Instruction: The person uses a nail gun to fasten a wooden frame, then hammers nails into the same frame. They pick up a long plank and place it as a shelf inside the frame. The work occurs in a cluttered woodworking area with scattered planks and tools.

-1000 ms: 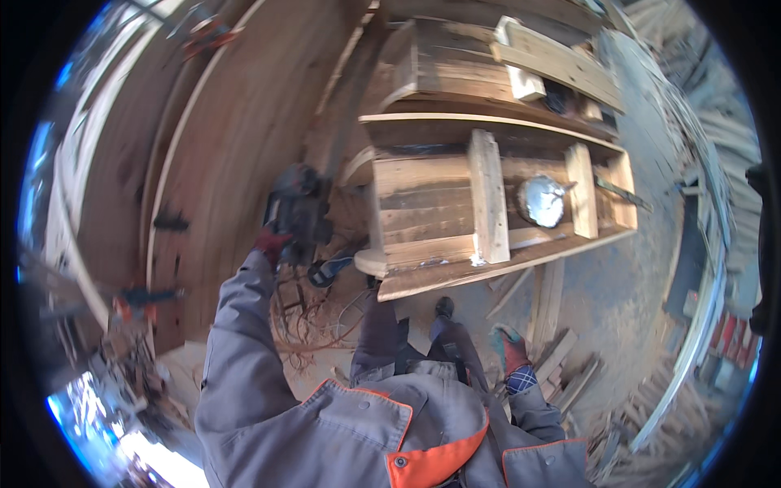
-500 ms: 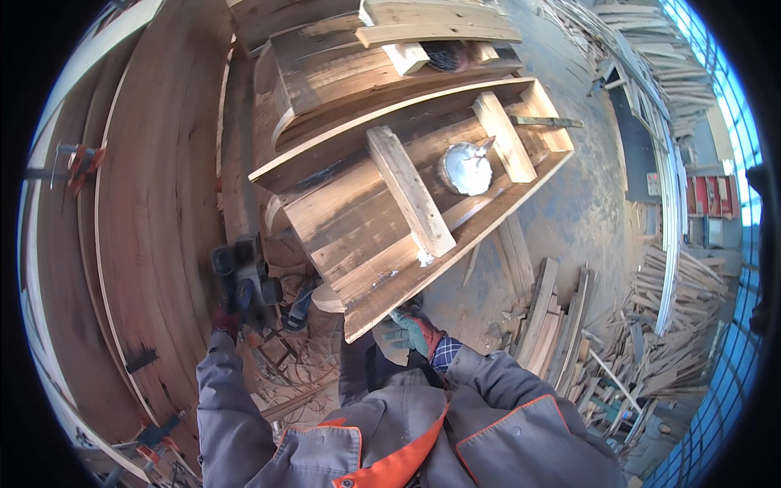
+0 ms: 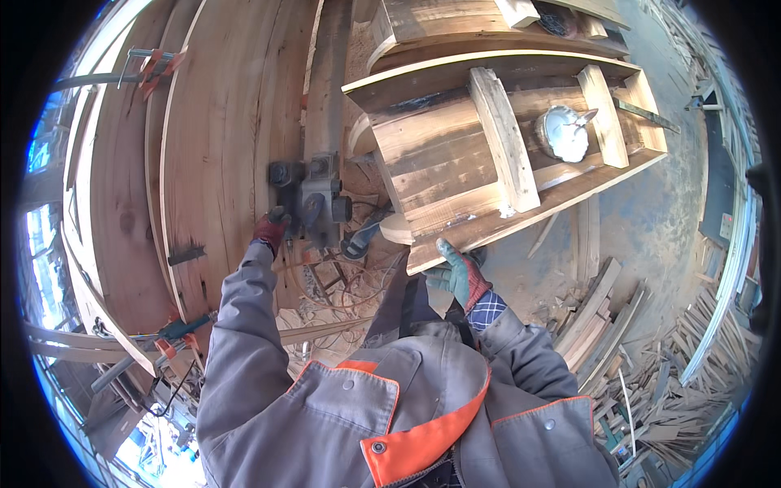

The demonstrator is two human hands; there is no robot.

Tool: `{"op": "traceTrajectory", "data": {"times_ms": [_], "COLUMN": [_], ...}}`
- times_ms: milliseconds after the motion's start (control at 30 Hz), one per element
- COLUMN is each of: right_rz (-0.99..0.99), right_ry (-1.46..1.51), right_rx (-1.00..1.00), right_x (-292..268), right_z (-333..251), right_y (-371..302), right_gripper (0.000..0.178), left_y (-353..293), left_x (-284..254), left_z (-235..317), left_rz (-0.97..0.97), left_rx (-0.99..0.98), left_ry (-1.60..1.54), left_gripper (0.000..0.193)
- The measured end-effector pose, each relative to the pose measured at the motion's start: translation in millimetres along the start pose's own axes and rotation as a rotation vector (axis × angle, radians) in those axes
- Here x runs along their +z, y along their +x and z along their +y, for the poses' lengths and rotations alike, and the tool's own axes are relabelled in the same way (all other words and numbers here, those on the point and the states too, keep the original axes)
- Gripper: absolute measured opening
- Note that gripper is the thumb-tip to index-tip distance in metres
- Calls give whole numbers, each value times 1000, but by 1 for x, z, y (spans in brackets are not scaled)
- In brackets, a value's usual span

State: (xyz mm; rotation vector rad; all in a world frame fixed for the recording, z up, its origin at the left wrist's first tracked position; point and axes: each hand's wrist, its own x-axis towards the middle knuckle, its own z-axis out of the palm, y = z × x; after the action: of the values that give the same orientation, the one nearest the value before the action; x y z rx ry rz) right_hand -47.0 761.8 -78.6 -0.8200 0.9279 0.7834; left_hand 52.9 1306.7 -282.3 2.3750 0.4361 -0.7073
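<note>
My left hand [image 3: 272, 228], in a dark red glove, is closed at the near end of a dark grey power tool that looks like an electric planer [image 3: 320, 199]. The planer rests on the edge of a long plank on the left; its underside is hidden. My right hand [image 3: 460, 278], in a green and red glove, grips the near corner of a long open wooden box [image 3: 435, 257], thumb up against its side board. Part of its fingers is hidden below the board. Inside the box, between two crosspieces, stands a tub of white paste [image 3: 564, 134] with a spreading tool in it.
Wide upright boards [image 3: 220, 138] with clamps [image 3: 154, 69] line the left. A second wooden box [image 3: 455, 28] lies behind the first. Hoses [image 3: 346, 285] and shavings cover the floor near my legs. Offcuts [image 3: 598, 313] and a scrap heap [image 3: 691, 358] lie at right.
The whole view has swung, so everything sits further right. My right hand, formerly just below the box corner, now has its thumb against the side board. My left hand remains at the planer.
</note>
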Motion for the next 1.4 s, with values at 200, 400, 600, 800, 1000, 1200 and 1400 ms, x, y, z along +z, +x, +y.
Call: {"op": "traceTrajectory", "data": {"times_ms": [200, 400, 600, 800, 1000, 1200, 1400], "right_rz": [293, 303, 396, 498, 522, 502, 447], "right_ry": [-9, -204, -337, -1202, -1345, -1378, -1039], "right_rx": [-76, -360, -310, -645, -690, -902, -426], "right_x": [2, -20, -26, -32, -66, -162, -312], "right_z": [9, 35, 25, 22, 24, 34, 49], "right_y": [34, 81, 86, 54, 18, -38, -89], "right_gripper": [59, 47, 40, 29, 25, 23, 27], "left_y": [-24, 33, 104, 88, 31, -63, -196], "left_x": [-27, -35, -9, -13, -15, 26, 119], "left_z": [159, 361, 429, 427, 432, 431, 434], "left_rz": [270, 634, 179, 278, 296, 342, 228], "left_rx": [183, 852, 514, 541, 553, 579, 536], "left_ry": [-263, 143, -12, 85, 267, 322, 418], "left_gripper": [61, 88, 49, 39, 42, 42, 40]}}
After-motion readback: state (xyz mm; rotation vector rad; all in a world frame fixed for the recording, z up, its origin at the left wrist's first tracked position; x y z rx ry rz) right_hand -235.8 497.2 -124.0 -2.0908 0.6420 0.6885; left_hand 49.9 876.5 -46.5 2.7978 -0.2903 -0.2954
